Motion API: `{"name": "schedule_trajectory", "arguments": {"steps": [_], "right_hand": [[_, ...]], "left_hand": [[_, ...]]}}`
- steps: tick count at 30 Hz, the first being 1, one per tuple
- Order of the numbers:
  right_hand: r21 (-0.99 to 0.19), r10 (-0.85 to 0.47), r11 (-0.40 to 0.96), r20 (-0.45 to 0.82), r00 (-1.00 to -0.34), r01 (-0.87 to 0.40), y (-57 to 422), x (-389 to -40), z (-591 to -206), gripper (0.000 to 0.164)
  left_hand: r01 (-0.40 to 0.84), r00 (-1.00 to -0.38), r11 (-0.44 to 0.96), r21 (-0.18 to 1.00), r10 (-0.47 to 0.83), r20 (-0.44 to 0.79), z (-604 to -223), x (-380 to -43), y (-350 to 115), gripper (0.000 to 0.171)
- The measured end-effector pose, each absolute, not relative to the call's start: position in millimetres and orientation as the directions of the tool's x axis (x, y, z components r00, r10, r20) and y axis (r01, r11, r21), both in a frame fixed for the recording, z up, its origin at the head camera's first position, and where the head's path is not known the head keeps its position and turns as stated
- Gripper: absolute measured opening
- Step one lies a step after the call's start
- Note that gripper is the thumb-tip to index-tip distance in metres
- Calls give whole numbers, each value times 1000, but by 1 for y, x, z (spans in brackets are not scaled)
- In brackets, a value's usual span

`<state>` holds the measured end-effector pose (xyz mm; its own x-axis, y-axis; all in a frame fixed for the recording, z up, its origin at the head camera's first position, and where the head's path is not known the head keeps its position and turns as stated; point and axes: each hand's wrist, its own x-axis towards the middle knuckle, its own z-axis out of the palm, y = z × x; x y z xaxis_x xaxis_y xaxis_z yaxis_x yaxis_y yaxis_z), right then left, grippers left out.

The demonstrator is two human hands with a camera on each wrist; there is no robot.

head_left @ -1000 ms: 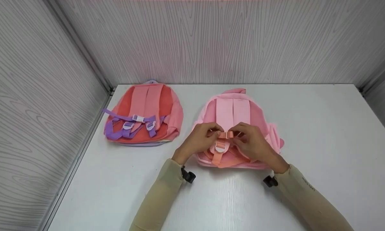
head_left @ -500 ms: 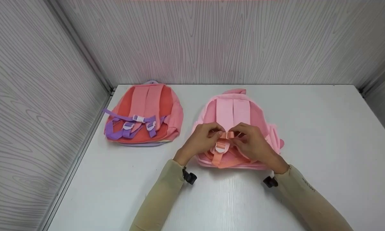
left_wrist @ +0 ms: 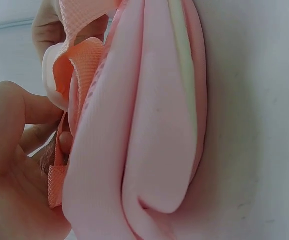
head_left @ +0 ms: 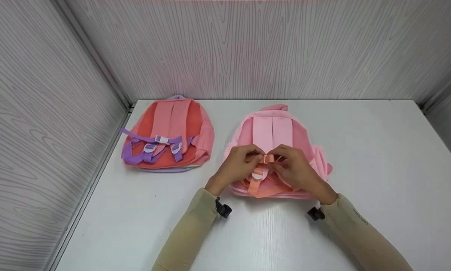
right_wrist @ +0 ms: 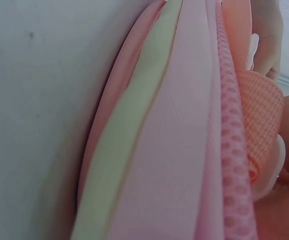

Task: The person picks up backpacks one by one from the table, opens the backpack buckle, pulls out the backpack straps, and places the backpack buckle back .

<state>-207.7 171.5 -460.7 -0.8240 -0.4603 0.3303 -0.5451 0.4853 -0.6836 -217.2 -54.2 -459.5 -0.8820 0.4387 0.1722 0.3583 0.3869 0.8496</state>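
Spanning fingertips of left hand [head_left: 237,163] and right hand [head_left: 297,168], orange strap [head_left: 270,159]

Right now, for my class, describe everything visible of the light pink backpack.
The light pink backpack lies back up on the white table, seemingly soft fabric with mesh. Two shoulder straps run down its middle; pale green trim lines its side. Orange webbing passes through a white buckle. The left hand and right hand pinch an orange strap.

The pink backpack [head_left: 263,132] is matt cloth, its webbing [right_wrist: 262,110] rough.
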Motion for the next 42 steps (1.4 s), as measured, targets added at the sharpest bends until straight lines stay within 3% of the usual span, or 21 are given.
{"name": "schedule_trajectory", "arguments": {"steps": [42], "right_hand": [[-689,-461,444,373,-805,-573,175,-209,-457,18]], "left_hand": [[352,-880,389,851,447,160,-456,-221,-65,16]]}}
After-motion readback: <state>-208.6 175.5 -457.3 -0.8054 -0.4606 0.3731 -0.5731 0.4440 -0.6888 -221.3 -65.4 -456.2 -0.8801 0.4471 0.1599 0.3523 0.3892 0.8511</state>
